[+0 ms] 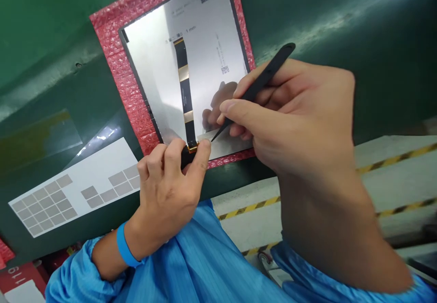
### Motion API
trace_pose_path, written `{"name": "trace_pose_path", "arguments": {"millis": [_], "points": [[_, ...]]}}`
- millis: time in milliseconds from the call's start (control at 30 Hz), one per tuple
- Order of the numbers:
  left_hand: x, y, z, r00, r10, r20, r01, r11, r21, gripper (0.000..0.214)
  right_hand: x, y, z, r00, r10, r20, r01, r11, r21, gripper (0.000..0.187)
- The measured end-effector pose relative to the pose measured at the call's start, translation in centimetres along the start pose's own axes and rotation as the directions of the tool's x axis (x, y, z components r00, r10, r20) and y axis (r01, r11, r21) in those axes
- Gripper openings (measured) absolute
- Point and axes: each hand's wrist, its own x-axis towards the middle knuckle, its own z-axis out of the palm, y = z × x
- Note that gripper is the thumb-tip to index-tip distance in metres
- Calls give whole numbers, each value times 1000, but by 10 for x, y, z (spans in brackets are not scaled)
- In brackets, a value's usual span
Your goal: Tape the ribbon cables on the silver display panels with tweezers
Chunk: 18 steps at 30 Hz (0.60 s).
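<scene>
A silver display panel (205, 52) lies back-up on a red bubble-wrap sheet (112, 38) on the green table. A black and gold flex cable (184, 93) runs down its middle to the near edge. My left hand (167, 193) pinches the connector end of that cable at the panel's near edge. My right hand (293, 116) grips black tweezers (259, 84) like a pen. The tweezer tip touches a grey strip (221, 139) on the panel just right of my left index finger.
A white sheet with several grey square stickers (75, 189) lies on the green table (341, 20) to the left. A clear film (37, 134) lies beyond it. Below the table edge is a floor with yellow-black striped tape (392, 159). A red label is at bottom left.
</scene>
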Motion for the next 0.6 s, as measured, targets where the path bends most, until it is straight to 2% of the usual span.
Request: {"name": "trace_pose_path", "arguments": {"millis": [133, 200, 300, 433, 500, 567, 600], "points": [[-8, 0, -3, 996, -42, 83, 39, 999, 34, 52, -2, 5, 4, 998, 2, -63, 2, 999, 52, 27], [-14, 1, -6, 993, -73, 90, 68, 996, 62, 54, -3, 8, 5, 995, 10, -98, -4, 998, 59, 26], [-24, -4, -16, 994, -97, 53, 93, 993, 77, 49, -5, 8, 5, 991, 36, -129, -26, 997, 77, 25], [-48, -33, -38, 989, -139, -45, 136, 989, -62, 37, -12, 0, 11, 985, 48, -164, -22, 988, 155, 22], [-62, -52, -46, 973, -221, -58, 212, 968, -132, 36, -20, -5, 21, 996, 4, -84, 9, 989, 148, 18], [-74, -67, -47, 962, -273, -19, 268, 953, -140, 44, -30, -8, 35, 993, -58, 99, 47, 993, 108, 14], [-79, -72, -45, 961, -278, 0, 276, 953, -128, 49, -34, -8, 44, 976, -75, 203, 59, 995, 84, 13]]}}
